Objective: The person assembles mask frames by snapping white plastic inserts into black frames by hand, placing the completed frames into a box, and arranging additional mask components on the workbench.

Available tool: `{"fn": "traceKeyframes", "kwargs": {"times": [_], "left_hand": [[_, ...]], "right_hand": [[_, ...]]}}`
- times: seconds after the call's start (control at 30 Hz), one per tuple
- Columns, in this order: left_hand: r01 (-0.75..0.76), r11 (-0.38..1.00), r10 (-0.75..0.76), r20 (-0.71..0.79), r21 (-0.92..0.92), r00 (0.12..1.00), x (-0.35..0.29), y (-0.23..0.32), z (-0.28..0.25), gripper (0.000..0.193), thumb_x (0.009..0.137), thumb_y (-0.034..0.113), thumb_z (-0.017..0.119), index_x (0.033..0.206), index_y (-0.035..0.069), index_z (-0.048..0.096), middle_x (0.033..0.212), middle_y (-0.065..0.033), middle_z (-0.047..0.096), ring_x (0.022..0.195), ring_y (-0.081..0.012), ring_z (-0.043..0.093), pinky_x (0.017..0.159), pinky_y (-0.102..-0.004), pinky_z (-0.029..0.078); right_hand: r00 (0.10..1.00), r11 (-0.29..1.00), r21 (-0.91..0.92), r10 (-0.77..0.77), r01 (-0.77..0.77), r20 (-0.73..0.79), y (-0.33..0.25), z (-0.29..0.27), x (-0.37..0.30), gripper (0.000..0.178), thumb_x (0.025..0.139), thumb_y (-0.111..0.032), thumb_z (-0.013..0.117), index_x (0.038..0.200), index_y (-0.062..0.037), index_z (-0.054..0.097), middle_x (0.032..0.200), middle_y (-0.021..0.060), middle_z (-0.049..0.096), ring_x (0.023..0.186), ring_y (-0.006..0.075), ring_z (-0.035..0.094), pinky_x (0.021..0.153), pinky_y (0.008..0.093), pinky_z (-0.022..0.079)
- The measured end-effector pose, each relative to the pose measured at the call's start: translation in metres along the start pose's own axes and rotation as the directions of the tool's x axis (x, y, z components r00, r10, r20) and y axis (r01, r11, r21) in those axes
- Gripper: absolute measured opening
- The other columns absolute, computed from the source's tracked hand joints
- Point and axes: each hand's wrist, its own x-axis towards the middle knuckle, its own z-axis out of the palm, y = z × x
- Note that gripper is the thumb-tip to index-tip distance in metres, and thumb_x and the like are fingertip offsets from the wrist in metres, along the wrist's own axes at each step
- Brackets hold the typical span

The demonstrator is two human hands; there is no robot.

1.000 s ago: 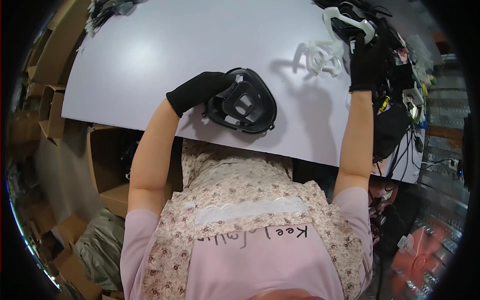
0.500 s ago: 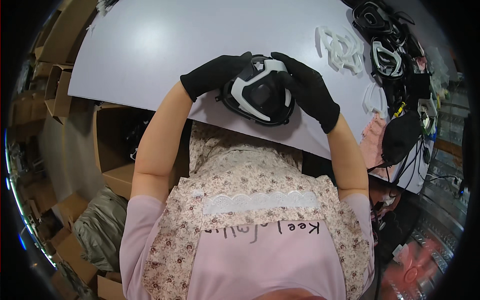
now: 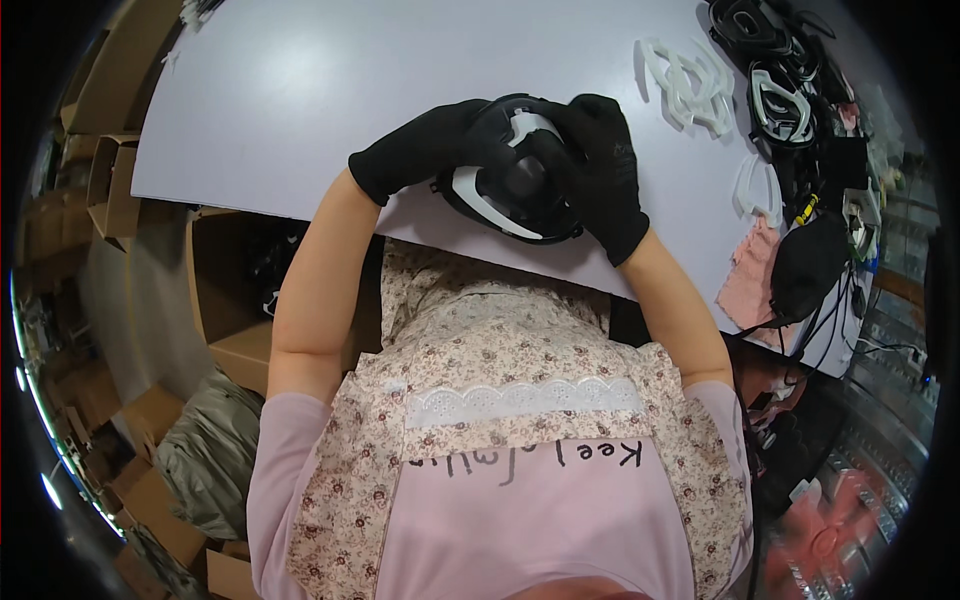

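Near the table's front edge sits a rounded black housing point(image 3: 515, 186) with a dark glossy middle, fitted with a white trim frame point(image 3: 478, 205). My left hand point(image 3: 430, 148), in a black glove, grips its upper left side, fingers over the frame. My right hand point(image 3: 603, 165), gloved too, wraps the upper right side with bent fingers pressing by the frame's top. The gloves hide much of the frame's upper part and right side.
Several loose white frames point(image 3: 690, 88) lie to the right, with another white frame point(image 3: 757, 190) nearer. Beyond them are black housings point(image 3: 780, 105), a pink cloth point(image 3: 748, 275), a black pouch point(image 3: 808, 265) and cables. An open cardboard box point(image 3: 225, 300) stands below the table's left edge.
My right hand has moved inward and its fingers have bent over the housing's top. My left fingers have slid onto the frame, and the housing has shifted slightly left and away.
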Motion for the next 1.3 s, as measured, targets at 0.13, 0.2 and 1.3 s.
{"fn": "traceKeyframes", "kwargs": {"times": [0.13, 0.2, 1.3], "left_hand": [[0.033, 0.999, -0.033, -0.02, -0.007, 0.999, 0.0, -0.002, 0.003, 0.064, 0.082, 0.027, 0.075, 0.138, 0.006, 0.052, 0.115, -0.0072, 0.065, 0.107, -0.0177, 0.06, 0.093, -0.0321, 0.05], [-0.037, 0.995, 0.017, -0.222, -0.088, 0.975, -0.01, -0.005, 0.012, 0.069, 0.082, 0.024, 0.078, 0.142, 0.007, 0.048, 0.119, -0.0083, 0.064, 0.11, -0.0204, 0.06, 0.095, -0.0339, 0.049], [-0.064, 0.576, 0.567, -0.342, 0.815, 0.749, -0.066, -0.002, 0.032, 0.033, 0.076, 0.011, 0.079, 0.109, 0.012, 0.075, 0.085, -0.0061, 0.063, 0.081, -0.0222, 0.059, 0.07, -0.0364, 0.051]], "right_hand": [[0.998, 0.935, 0.351, 0.031, -0.05, 0.06, 0.012, 0.011, -0.004, 0.034, 0.085, -0.021, 0.069, 0.117, -0.0087, 0.067, 0.118, 0.0125, 0.064, 0.107, 0.0317, 0.062, 0.089, 0.0393, 0.053], [0.976, 0.896, 0.391, 0.168, -0.21, 0.139, 0.004, 0.004, -0.003, 0.035, 0.087, -0.021, 0.069, 0.118, -0.0078, 0.066, 0.119, 0.0133, 0.064, 0.108, 0.0317, 0.063, 0.09, 0.0395, 0.053], [0.908, 0.83, 0.398, 0.276, -0.39, 0.314, 0.004, 0.023, -0.011, 0.018, 0.095, -0.02, 0.06, 0.102, -0.0033, 0.062, 0.095, 0.0137, 0.065, 0.088, 0.0312, 0.064, 0.08, 0.0395, 0.051]]}}
